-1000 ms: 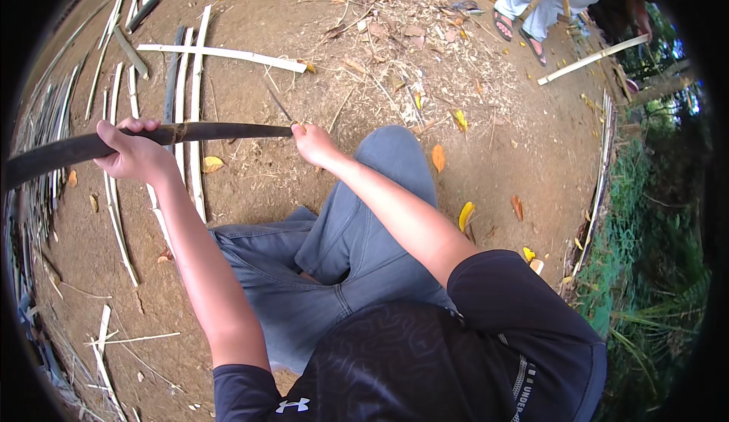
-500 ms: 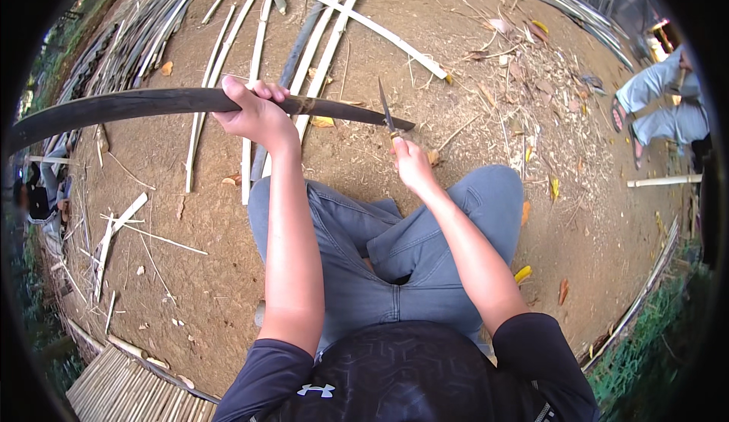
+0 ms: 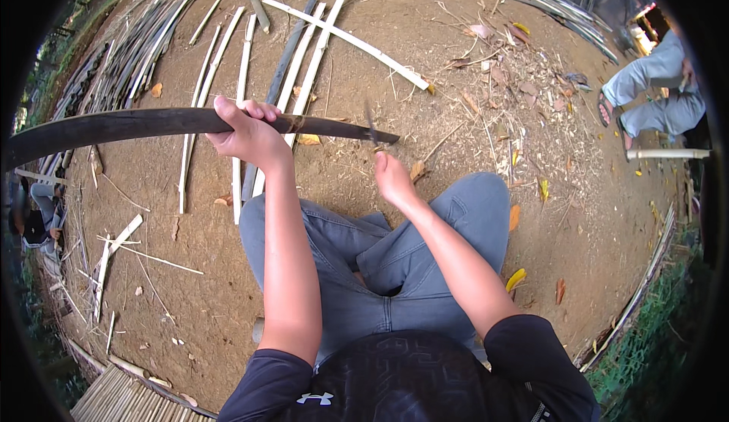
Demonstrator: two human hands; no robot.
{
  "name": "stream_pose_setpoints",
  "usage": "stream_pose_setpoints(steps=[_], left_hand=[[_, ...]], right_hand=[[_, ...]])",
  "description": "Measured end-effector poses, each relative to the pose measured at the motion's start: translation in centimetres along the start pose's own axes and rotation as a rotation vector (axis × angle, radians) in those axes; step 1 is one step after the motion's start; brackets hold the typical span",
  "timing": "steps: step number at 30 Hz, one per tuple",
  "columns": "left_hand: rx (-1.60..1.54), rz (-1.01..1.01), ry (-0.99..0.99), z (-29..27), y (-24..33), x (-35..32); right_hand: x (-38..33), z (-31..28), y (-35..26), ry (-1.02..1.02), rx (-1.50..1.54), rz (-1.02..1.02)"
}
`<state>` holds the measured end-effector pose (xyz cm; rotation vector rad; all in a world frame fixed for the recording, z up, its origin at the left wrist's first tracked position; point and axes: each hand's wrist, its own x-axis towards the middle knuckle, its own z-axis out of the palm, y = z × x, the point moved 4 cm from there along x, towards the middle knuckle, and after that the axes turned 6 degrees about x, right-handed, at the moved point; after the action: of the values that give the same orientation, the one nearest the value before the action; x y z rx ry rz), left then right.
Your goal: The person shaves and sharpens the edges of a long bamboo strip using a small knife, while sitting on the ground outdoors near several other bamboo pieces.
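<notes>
Steadying the dark strip (image 3: 152,123) beyond the crossed legs (image 3: 474,202), the left hand (image 3: 254,135) is clamping fingers and thumb around it, just left of a rough knot (image 3: 295,123). I am seeing the strip stretching from the left edge of my view and tapering to a tip near the right hand (image 3: 395,180). That hand is gripping a knife (image 3: 370,122), fingers folded together; the blade is blurring across the strip near its tip, and I cannot tell whether they are touching. I am judging the strip stiff but springy, light for its length, smooth enough to slip, its edges likely sharp. Its long end is probably weighing leftward, so I am favouring a firm hold close to the knot, clear of the blade. Pale strips (image 3: 372,55) are lying on the ground (image 3: 220,300).
</notes>
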<state>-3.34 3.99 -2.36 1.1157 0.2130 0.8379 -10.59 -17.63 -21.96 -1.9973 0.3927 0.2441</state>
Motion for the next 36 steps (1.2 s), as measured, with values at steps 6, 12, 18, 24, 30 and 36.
stream_pose_setpoints(steps=[6, 12, 18, 24, 30, 36], left_hand=[[-0.058, 0.03, -0.036, -0.4, -0.1, 0.5], [-0.05, 0.026, -0.046, 1.2, -0.2, -0.2], [-0.014, 0.088, -0.078, 0.0, 0.0, 0.4], [-0.011, 0.078, -0.085, 0.2, -0.6, 1.0], [-0.02, 0.097, -0.103, 0.2, -0.2, 0.9], [-0.024, 0.074, -0.129, 1.2, -0.1, 0.6]], right_hand=[[0.4, -1.5, -2.3, -0.026, -0.11, -0.047], [2.6, -1.8, 3.2, -0.054, -0.014, 0.272], [-0.6, -1.1, -2.7, -0.117, 0.028, -0.123], [1.3, -1.4, 0.8, -0.025, -0.061, 0.007], [0.5, -1.0, -1.0, -0.103, 0.052, 0.061], [2.8, -0.8, 2.6, -0.063, 0.214, 0.157]])
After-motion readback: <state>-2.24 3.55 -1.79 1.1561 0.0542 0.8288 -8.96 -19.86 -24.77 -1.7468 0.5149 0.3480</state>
